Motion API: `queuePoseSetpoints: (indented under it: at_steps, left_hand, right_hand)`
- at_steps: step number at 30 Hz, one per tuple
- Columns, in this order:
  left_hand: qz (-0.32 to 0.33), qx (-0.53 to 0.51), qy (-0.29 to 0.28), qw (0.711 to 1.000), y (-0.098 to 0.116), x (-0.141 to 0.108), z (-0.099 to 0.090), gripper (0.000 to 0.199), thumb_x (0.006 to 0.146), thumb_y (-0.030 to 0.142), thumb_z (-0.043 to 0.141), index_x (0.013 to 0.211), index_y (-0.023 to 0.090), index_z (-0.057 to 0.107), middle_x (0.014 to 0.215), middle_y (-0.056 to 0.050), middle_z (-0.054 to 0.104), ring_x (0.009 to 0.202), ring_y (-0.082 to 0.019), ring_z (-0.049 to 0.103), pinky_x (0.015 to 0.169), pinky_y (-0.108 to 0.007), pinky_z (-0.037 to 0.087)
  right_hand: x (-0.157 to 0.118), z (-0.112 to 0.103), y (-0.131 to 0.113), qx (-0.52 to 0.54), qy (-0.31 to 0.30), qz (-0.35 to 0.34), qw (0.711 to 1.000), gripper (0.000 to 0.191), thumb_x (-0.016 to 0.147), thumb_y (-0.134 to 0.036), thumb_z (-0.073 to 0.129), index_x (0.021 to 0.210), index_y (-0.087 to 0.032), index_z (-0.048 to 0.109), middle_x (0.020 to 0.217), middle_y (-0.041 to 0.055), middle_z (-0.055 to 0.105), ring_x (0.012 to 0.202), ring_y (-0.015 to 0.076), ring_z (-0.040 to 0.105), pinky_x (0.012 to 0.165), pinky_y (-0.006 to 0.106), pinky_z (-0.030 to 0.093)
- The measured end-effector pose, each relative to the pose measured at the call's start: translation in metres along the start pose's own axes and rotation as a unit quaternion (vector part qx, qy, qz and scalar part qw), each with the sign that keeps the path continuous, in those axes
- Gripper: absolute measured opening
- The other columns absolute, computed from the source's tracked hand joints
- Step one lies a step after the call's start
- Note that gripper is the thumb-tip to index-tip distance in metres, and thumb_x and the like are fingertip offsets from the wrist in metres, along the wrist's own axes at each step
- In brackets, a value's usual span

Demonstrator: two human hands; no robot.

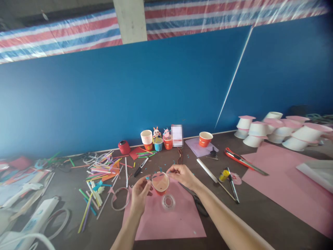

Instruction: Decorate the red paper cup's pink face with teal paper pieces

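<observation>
A red paper cup (159, 191) with a pink paper face (160, 182) and small blue pieces sticking up at its top is between my hands, over a pink sheet (170, 229). My left hand (139, 194) is at the cup's left side, its thumb and finger pinching a small blue piece (147, 178). With fingertips closed at the upper right rim, my right hand (183, 176) grips the cup. A clear tape roll (168, 202) lies just below the cup. Dark-handled scissors (199, 205) lie partly hidden under my right forearm.
Colored straws (102, 170), a tape ring (120, 199) and a black marker (141, 167) lie left. A power strip (39, 217) is at lower left. Decorated cups (158, 145) stand behind; a red utility knife (246, 161) and stacked white cups (257, 133) are right.
</observation>
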State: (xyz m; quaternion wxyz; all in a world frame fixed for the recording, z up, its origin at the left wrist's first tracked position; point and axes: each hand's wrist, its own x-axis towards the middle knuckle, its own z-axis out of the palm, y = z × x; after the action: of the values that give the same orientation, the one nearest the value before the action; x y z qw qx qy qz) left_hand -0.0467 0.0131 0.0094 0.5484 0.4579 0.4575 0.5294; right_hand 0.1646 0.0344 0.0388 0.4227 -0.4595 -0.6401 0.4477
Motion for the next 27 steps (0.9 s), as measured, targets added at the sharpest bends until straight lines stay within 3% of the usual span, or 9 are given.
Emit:
queuePoseSetpoints:
  at_steps: [5, 10, 18, 22, 27]
  left_hand:
    - [0.009, 0.038, -0.004, 0.999, -0.001, 0.005, -0.001, 0.028, 0.071, 0.037, 0.06, 0.084, 0.013, 0.062, 0.064, -0.001, 0.053, 0.057, -0.009, 0.049, 0.046, -0.018, 0.044]
    - [0.014, 0.053, -0.006, 0.998, -0.002, 0.007, -0.003, 0.027, 0.072, 0.037, 0.06, 0.083, 0.013, 0.063, 0.067, -0.001, 0.053, 0.059, -0.009, 0.048, 0.045, -0.018, 0.044]
    - [0.011, 0.034, -0.026, 0.999, -0.003, 0.007, -0.005, 0.028, 0.072, 0.037, 0.059, 0.085, 0.013, 0.061, 0.066, -0.001, 0.052, 0.058, -0.01, 0.047, 0.045, -0.018, 0.044]
    - [-0.001, 0.042, -0.021, 0.999, -0.003, 0.009, -0.003, 0.032, 0.068, 0.037, 0.063, 0.087, 0.012, 0.061, 0.061, 0.0, 0.05, 0.053, -0.008, 0.045, 0.043, -0.018, 0.042]
    - [0.005, 0.095, -0.015, 0.995, -0.001, 0.015, 0.003, 0.033, 0.064, 0.037, 0.066, 0.086, 0.013, 0.062, 0.051, 0.004, 0.044, 0.045, -0.007, 0.041, 0.039, -0.017, 0.039]
  right_hand:
    - [-0.001, -0.003, -0.002, -0.015, -0.003, -0.022, 1.0, 0.021, 0.072, -0.033, 0.061, 0.079, -0.014, 0.066, 0.078, 0.004, 0.064, 0.076, 0.0166, 0.058, 0.072, 0.026, 0.043]
    - [0.0, -0.003, -0.001, -0.03, 0.002, -0.034, 0.999, 0.021, 0.074, -0.034, 0.059, 0.074, -0.014, 0.066, 0.074, 0.0036, 0.063, 0.074, 0.0163, 0.058, 0.071, 0.025, 0.043]
    - [-0.003, -0.007, -0.004, -0.035, -0.044, -0.018, 0.998, 0.044, 0.067, -0.039, 0.067, 0.104, -0.016, 0.06, 0.09, 0.0054, 0.062, 0.08, 0.0173, 0.056, 0.073, 0.028, 0.043]
    - [-0.002, -0.004, -0.012, -0.066, -0.056, -0.06, 0.994, 0.036, 0.069, -0.034, 0.066, 0.101, -0.019, 0.061, 0.094, 0.0042, 0.059, 0.086, 0.0172, 0.055, 0.08, 0.028, 0.04]
    - [0.003, 0.004, -0.02, -0.109, -0.031, -0.074, 0.991, 0.024, 0.071, -0.03, 0.063, 0.092, -0.019, 0.064, 0.087, 0.0039, 0.056, 0.08, 0.0156, 0.054, 0.075, 0.027, 0.043]
